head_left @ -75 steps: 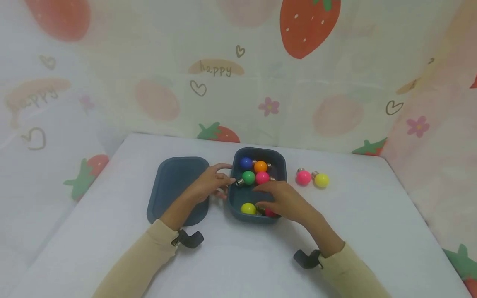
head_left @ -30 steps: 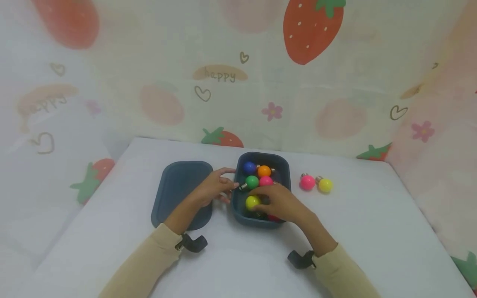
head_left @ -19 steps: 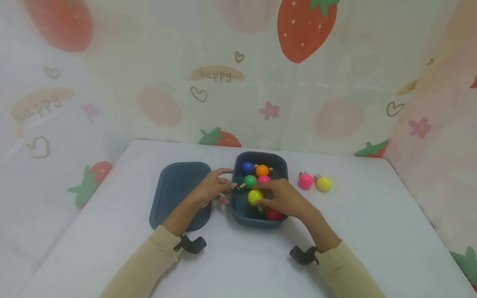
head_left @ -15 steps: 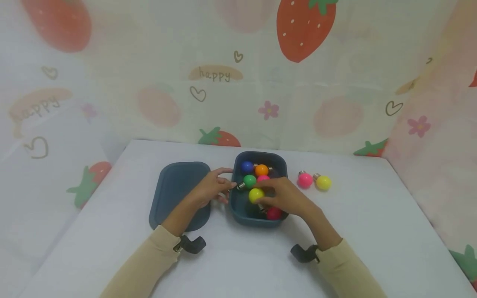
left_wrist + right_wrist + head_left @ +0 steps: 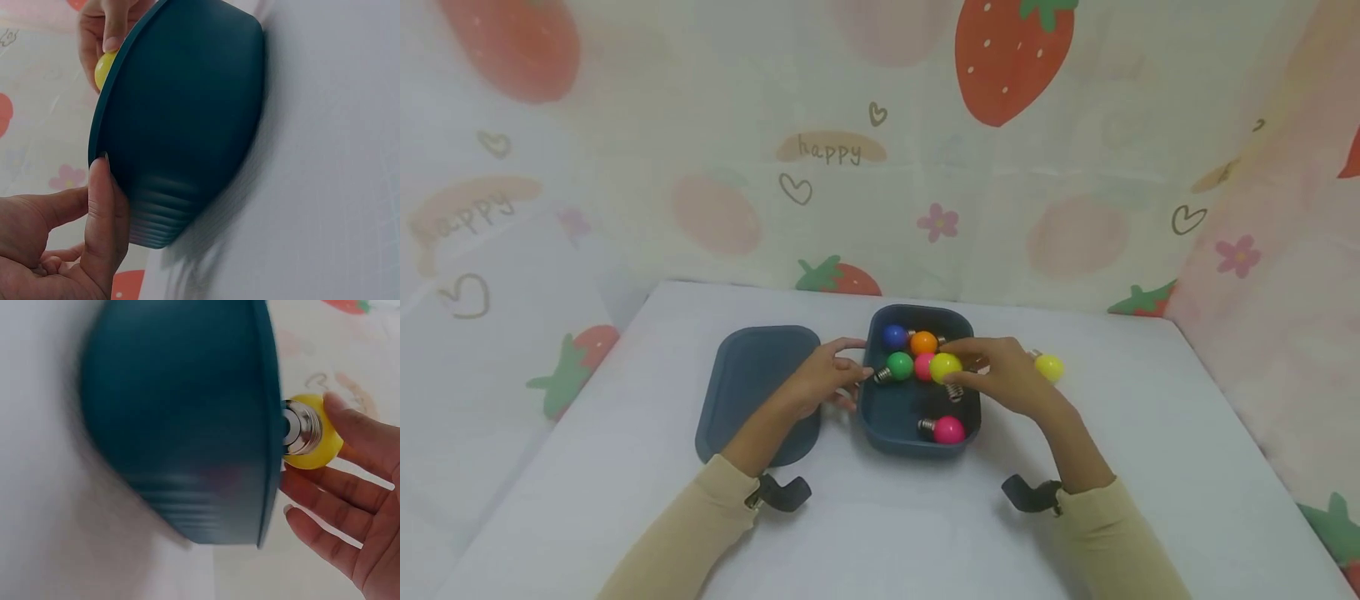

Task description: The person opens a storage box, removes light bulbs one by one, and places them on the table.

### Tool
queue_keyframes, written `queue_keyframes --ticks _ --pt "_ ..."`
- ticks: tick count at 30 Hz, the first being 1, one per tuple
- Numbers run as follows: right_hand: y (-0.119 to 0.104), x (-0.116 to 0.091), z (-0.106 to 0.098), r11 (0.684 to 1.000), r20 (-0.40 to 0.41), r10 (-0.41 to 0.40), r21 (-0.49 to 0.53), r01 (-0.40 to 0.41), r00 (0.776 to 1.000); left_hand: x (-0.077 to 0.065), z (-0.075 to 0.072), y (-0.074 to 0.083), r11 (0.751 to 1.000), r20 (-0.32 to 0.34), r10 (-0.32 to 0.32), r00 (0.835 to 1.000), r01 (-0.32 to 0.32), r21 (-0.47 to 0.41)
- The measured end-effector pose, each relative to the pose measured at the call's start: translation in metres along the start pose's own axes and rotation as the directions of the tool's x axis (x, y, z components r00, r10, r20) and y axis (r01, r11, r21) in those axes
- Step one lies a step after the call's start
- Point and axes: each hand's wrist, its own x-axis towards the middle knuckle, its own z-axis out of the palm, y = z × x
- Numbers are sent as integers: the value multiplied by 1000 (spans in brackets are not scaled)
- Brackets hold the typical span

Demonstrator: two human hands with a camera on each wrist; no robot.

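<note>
Yellow bulb [image 5: 945,367], round, silvery threaded base [image 5: 306,428]

Glossy bulb [image 5: 945,367], metal base [image 5: 306,428]

The table [image 5: 880,533] is looked down upon, from above and well back, by the head camera, with the printed backdrop [image 5: 722,92] kept across the upper frame. The box [image 5: 917,448] is seen sideways and close by both wrist cameras, the left fingers [image 5: 100,212] being held at lower left, the right fingers [image 5: 331,503] at right. The yellow bulb [image 5: 946,368] and box are shared by all three views.
</note>
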Motion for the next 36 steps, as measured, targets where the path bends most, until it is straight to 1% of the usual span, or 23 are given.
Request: queue_keyframes --ticks 7,14,19,26,32,36 --pt "5 -5 -16 999 -66 0 -47 -3 998 0 1 0 1000 3 -10 1000 10 15" --pt "13 -10 -32 998 -113 41 -43 -46 993 -1 0 0 1000 6 -4 1000 4 2" --pt "17 -15 -42 998 -157 49 -39 -56 986 0 0 1 1000 4 -5 1000 5 4" --pt "26 -19 -53 997 -195 49 -47 -59 980 1 1 0 1000 2 -13 1000 13 19" --pt "31 -26 -63 994 -235 76 -63 -93 969 1 0 0 1000 3 -12 1000 12 25" --pt "34 -30 -69 990 -257 112 -59 -132 960 0 1 1 999 1 -17 1000 17 29"
